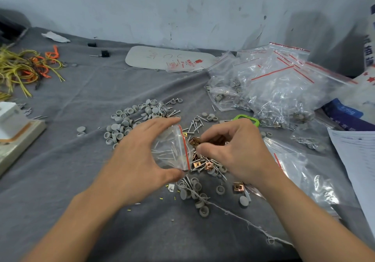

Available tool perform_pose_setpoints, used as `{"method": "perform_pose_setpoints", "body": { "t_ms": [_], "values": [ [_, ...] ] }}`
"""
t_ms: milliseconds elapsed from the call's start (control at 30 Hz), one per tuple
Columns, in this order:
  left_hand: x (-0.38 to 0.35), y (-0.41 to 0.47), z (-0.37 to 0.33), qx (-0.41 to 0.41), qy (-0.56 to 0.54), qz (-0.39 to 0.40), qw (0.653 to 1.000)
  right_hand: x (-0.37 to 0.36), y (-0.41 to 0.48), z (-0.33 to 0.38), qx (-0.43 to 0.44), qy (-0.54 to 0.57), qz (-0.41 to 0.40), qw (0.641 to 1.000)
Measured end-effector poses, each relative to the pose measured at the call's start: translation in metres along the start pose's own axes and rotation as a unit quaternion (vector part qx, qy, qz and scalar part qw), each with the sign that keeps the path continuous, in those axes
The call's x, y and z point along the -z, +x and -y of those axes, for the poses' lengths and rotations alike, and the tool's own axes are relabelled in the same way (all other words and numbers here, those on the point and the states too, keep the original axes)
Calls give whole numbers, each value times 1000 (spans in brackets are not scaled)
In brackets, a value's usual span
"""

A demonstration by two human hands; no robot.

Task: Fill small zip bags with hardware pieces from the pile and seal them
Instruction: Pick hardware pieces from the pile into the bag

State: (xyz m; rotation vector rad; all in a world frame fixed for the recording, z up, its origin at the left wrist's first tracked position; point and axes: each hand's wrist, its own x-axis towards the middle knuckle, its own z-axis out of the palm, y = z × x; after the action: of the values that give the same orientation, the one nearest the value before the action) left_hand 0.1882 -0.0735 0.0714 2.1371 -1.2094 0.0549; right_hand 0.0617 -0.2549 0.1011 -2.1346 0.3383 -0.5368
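The left hand [140,156] clamped its fingers on the zip bag [172,150], mouth facing right; the right hand [229,150] pinched a copper clip [194,141] just beside that mouth.

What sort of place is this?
Probably a small workshop packing bench: screws and grey caps piled on a grey cloth, a heap of filled zip bags, and bundled wires.

The left hand [138,160] covers the closed end of the zip bag [172,150] it holds, and the curled fingers of the right hand [235,150] hide most of the copper clip [194,141] they pinch. The paper sheet [357,160] and the printed sack [363,91] run off the right edge, and the white box [10,117] off the left. The writing on the pale board [162,57] is too faint to read.
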Motion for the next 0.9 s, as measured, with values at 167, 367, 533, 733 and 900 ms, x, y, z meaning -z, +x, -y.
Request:
{"method": "perform_pose_setpoints", "body": {
  "t_ms": [167,367,533,733,900],
  "values": [
    [-4,-2,-14,-65,-59,-87,992,4,-5,4,18,-19,-9,1000],
    [-14,1,-26,-55,-164,-139,975,5,-15,14,86,-33,-16,996],
    [-15,1,-27,-20,-209,-148,966,3,-19,18,114,-26,-52,992],
    [-12,2,-25,-12,-205,-150,967,-1,-20,18,105,-17,-50,993],
    [-10,0,-29,1,-223,-145,964,0,-19,17,84,-5,-41,996]
  ]
}}
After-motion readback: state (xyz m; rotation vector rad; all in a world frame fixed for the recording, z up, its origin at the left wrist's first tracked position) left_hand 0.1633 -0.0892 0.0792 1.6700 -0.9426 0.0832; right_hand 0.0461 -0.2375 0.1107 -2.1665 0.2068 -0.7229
